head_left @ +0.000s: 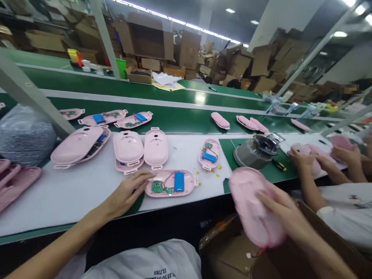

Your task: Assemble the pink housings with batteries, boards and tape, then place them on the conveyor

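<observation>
My left hand (128,193) is at the left end of a pink casing half (189,176) lying open on the table, fingers closed over its end tab. Inside that half are a green circuit board (158,186), thin wires and a blue battery (179,181). Over the table's front edge, my right hand (277,207) grips a pink casing cover (247,186), slightly blurred. A short red wire with a white connector (248,255) hangs from the cover's lower end. Just behind the left hand's casing stand a closed pink casing (156,147) and a stacked pair (128,146).
Another open casing with a battery (209,155) lies near yellow scraps (217,175). A grey round-based device (252,153) and a screwdriver (279,166) sit to the right. Several pink casings line the green belt (180,120). A co-worker's hands (305,159) handle pink parts at far right.
</observation>
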The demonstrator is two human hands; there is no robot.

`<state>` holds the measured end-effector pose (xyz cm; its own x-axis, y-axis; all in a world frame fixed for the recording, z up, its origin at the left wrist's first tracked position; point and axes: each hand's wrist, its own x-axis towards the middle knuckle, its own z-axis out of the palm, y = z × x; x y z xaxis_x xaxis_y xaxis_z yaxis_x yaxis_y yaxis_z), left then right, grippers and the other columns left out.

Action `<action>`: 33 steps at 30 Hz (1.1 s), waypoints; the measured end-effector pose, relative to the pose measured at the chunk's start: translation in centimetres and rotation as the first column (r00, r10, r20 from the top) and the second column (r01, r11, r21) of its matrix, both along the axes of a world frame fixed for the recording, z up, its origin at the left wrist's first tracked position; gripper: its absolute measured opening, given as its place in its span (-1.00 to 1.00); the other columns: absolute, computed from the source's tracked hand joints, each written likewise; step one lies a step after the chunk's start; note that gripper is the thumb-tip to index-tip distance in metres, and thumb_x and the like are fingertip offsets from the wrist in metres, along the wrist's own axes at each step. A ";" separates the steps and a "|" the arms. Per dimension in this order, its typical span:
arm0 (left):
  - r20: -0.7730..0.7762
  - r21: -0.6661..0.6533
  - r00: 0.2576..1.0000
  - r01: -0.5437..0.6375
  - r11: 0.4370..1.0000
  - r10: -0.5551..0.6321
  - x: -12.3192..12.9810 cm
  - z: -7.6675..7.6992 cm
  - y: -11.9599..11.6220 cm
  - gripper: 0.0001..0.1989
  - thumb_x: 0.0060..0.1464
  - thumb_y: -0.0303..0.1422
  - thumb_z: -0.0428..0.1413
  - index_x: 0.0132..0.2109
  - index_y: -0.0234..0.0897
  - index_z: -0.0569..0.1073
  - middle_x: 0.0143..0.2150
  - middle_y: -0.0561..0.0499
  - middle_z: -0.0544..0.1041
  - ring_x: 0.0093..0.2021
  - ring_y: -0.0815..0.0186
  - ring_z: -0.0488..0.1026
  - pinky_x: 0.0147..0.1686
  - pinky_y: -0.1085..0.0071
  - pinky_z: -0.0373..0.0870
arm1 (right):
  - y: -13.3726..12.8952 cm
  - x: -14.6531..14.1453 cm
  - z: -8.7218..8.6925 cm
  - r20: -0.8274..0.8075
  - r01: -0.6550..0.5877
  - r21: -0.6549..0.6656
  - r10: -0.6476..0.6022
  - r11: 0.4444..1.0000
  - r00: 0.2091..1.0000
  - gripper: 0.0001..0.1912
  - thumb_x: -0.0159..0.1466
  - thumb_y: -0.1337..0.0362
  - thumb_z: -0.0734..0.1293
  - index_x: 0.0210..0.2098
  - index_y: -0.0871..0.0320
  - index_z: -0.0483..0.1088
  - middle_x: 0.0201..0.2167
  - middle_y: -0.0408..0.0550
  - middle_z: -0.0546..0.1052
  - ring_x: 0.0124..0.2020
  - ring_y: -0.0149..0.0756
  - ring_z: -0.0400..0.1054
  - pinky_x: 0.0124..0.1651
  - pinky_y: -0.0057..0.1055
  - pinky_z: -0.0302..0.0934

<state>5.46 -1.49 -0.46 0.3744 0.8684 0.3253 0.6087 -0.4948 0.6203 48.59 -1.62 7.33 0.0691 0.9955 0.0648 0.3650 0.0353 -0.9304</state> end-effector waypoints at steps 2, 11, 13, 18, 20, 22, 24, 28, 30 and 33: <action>0.111 -0.007 0.994 0.002 1.000 -0.001 -0.1 -0.6 -0.6 -0.71 0.29 -0.33 -0.09 -0.02 -0.18 0.50 -0.04 -0.06 0.47 -0.05 0.28 0.43 -0.02 0.40 0.37 | 1.4 -5.0 -1.4 -0.035 -0.177 -0.056 0.176 0.983 0.984 -0.53 0.09 -0.07 0.41 -0.19 0.16 0.49 -0.29 -0.01 0.54 -0.22 -0.14 0.40 -0.13 -0.29 0.29; 0.632 -0.396 0.640 -0.217 0.892 0.437 2.4 -0.2 -1.7 -0.84 0.13 -0.27 0.18 -0.21 -0.25 0.57 -0.27 0.00 0.59 -0.20 0.27 0.52 -0.14 0.45 0.43 | 8.1 -19.0 -4.6 -0.367 -0.277 -0.217 0.185 0.936 0.912 -0.62 0.02 0.04 0.47 -0.32 0.15 0.39 -0.45 -0.20 0.46 -0.45 -0.38 0.31 -0.35 -0.46 0.24; 0.633 -0.312 0.680 -0.213 0.926 0.370 2.6 -0.1 -2.0 -0.82 0.20 -0.28 0.11 -0.18 -0.25 0.57 -0.29 0.00 0.58 -0.24 0.30 0.52 -0.17 0.44 0.43 | 7.2 -19.8 -4.9 -0.411 -0.167 -0.237 0.057 0.957 0.910 -0.60 -0.02 0.06 0.50 -0.32 0.15 0.37 -0.45 -0.19 0.47 -0.47 -0.39 0.32 -0.40 -0.46 0.26; 0.335 0.261 0.874 -0.444 0.857 0.351 3.1 0.2 -1.8 -0.80 0.24 -0.37 0.03 -0.17 -0.20 0.57 -0.07 -0.14 0.44 -0.06 0.19 0.42 -0.09 0.26 0.42 | 4.2 -21.8 -4.8 -0.489 -0.139 -0.111 0.067 0.984 0.870 -0.47 0.03 0.11 0.49 -0.07 0.14 0.34 -0.22 -0.06 0.53 -0.20 -0.24 0.44 -0.23 -0.34 0.37; 0.258 0.384 0.898 -0.433 0.815 0.355 3.2 0.2 -1.5 -0.83 0.22 -0.38 0.07 -0.20 -0.20 0.58 0.05 -0.17 0.38 0.07 0.12 0.34 0.00 0.17 0.39 | 3.4 -22.6 -4.5 -0.486 -0.102 -0.051 0.065 0.993 0.872 -0.46 0.08 0.12 0.47 0.00 0.13 0.32 -0.17 -0.04 0.53 -0.14 -0.22 0.43 -0.16 -0.29 0.38; 0.268 0.374 0.918 -0.380 0.846 0.294 3.2 0.1 -1.2 -0.84 0.20 -0.37 0.09 -0.21 -0.20 0.58 0.15 -0.15 0.31 0.13 0.11 0.30 0.06 0.15 0.38 | 2.9 -23.1 -4.0 -0.487 -0.048 -0.001 0.041 0.999 0.872 -0.47 0.11 0.12 0.45 0.02 0.12 0.31 -0.15 -0.03 0.52 -0.14 -0.23 0.43 -0.12 -0.27 0.37; 0.372 0.266 0.890 -0.375 0.888 0.264 3.1 0.0 -1.1 -0.84 0.20 -0.37 0.09 -0.19 -0.16 0.58 0.19 -0.11 0.28 0.12 0.15 0.32 0.08 0.17 0.39 | 2.8 -23.6 -3.6 -0.517 -0.035 0.009 0.035 0.999 0.856 -0.49 0.12 0.11 0.44 0.01 0.13 0.31 -0.14 -0.02 0.52 -0.15 -0.23 0.44 -0.11 -0.24 0.37; 0.639 0.031 0.708 -0.414 0.910 0.300 3.5 -0.2 -0.7 -0.87 0.17 -0.35 0.13 -0.22 -0.14 0.60 0.10 -0.07 0.38 -0.03 0.23 0.44 0.03 0.23 0.43 | 2.8 -24.3 -3.3 -0.629 -0.091 -0.075 0.024 0.993 0.777 -0.50 0.09 0.13 0.45 -0.01 0.11 0.32 -0.07 0.00 0.50 -0.11 -0.21 0.44 -0.10 -0.22 0.38; 0.730 -0.141 0.566 -0.425 0.894 0.384 3.9 -0.3 -0.3 -0.87 0.09 -0.31 0.21 -0.19 -0.20 0.55 -0.04 -0.08 0.48 -0.10 0.22 0.49 -0.08 0.28 0.49 | 2.7 -24.6 -3.6 -0.666 -0.104 -0.108 0.006 0.989 0.746 -0.50 0.08 0.16 0.45 -0.02 0.10 0.32 -0.05 -0.01 0.49 -0.06 -0.21 0.42 -0.06 -0.22 0.37; 0.786 -0.383 0.393 -0.298 0.874 0.478 4.2 -0.6 0.3 -0.55 -0.02 -0.24 0.30 -0.02 -0.23 0.34 -0.20 -0.04 0.54 -0.29 0.23 0.54 -0.32 0.36 0.52 | 2.7 -24.6 -4.7 -0.681 -0.137 -0.116 0.022 0.984 0.732 -0.50 0.11 0.15 0.43 0.01 0.07 0.29 -0.03 -0.03 0.48 0.01 -0.21 0.38 0.03 -0.17 0.32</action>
